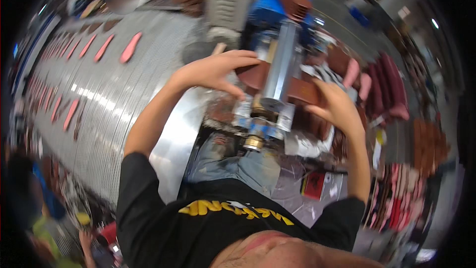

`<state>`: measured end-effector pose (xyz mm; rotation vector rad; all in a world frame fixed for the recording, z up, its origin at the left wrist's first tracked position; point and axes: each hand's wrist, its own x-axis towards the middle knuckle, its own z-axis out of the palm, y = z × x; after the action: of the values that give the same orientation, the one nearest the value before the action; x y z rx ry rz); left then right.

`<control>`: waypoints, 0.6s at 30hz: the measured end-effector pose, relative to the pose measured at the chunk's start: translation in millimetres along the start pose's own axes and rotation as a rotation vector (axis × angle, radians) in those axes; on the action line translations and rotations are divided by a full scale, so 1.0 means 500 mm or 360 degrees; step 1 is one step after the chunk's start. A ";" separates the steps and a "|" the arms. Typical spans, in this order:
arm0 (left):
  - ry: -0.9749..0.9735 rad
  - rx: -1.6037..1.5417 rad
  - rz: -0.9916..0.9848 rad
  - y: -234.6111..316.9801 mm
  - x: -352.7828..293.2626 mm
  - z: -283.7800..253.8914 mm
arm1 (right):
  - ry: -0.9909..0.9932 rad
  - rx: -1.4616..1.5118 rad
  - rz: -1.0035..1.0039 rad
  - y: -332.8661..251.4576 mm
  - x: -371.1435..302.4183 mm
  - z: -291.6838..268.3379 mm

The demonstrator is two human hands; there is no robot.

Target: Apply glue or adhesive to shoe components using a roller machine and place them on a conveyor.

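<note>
A brown insole-shaped piece (304, 92) lies under a shiny metal roller (281, 64) of a machine, showing on both sides of it. To the roller's right, my right hand (337, 106) has its thumb and fingers around the end of that piece. On the other side, my left hand (213, 72) is open, thumb spread away from the fingers. Its fingertips reach the edge of the brown piece's left part (253, 75); whether they touch it I cannot tell. Some blur softens the picture.
At the left runs a wide metal conveyor (109, 104) carrying rows of pink insoles (131, 47). A grey motor housing (228, 2) stands behind the roller. Stacks of dark red pieces (389, 87) and brown pieces (430, 144) lie at the right. Other people work at the far left.
</note>
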<state>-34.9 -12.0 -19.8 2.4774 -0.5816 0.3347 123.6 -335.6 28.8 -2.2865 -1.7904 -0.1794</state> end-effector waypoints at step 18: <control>0.0817 -0.1888 -0.1355 -0.195 -0.489 0.060 | -0.0938 0.1159 0.0575 -0.052 -0.205 0.203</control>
<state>-199.1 124.2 -176.7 1.2126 0.4273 0.1686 68.5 -400.1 -90.6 -2.1308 -1.2628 1.1112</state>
